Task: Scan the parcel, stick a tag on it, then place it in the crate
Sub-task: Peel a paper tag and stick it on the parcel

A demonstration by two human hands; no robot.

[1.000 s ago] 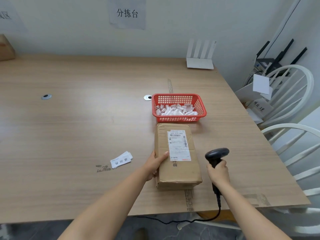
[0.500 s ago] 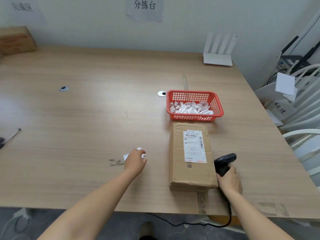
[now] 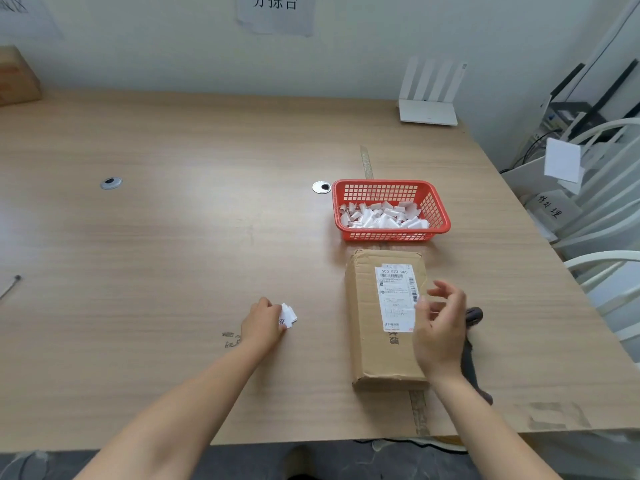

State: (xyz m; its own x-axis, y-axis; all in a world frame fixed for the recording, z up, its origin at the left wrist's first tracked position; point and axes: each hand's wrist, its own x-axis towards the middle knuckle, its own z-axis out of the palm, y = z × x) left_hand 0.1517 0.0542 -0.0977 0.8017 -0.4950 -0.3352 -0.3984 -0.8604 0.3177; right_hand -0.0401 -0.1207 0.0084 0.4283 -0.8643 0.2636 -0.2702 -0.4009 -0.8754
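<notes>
The parcel (image 3: 384, 320) label (image 3: 397, 296) reads "500 E73 065" (wall sign (image 3: 275, 10): 分拣台).

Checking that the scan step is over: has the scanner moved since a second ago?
Yes. The scanner has gone down from upright in the right hand to lying on the table, right of the parcel.

A wide wooden table (image 3: 207, 237) carries a brown cardboard parcel (image 3: 377, 341) lying flat, label up. Just beyond it sits a red mesh basket (image 3: 438, 209) of white paper scraps. A black scanner (image 3: 471, 348) lies right of the parcel, small white tags (image 3: 289, 315) to its left. 2 metal grommets (image 3: 111, 182) are set in the top, and a white router (image 3: 427, 114) stands at the far edge.
</notes>
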